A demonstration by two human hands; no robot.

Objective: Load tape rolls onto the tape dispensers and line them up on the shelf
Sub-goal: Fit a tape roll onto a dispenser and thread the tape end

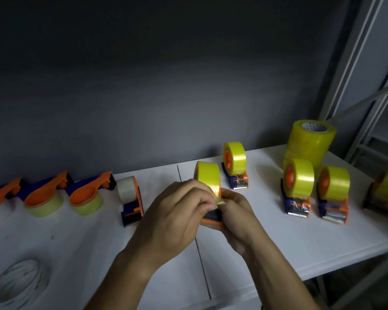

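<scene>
Both hands hold an orange and blue tape dispenser point(211, 218) just above the white shelf point(300, 242). A yellow tape roll point(207, 175) sits on it. My left hand point(177, 218) pinches the loose tape end point(220, 201) at the dispenser's front. My right hand point(235, 215) grips the dispenser body from the right. Loaded dispensers stand upright on the shelf: one behind point(234, 168), two to the right point(297, 186) point(333, 195), a blurred one point(383, 193) at the far right.
A stack of yellow rolls point(309, 142) stands at the back right. An upright dispenser with a pale roll point(130, 198) is left of my hands. Further left, dispensers point(85, 195) point(43, 200) lie on their sides. A clear roll point(18, 283) lies flat at front left. Metal uprights point(349, 74) rise at the right.
</scene>
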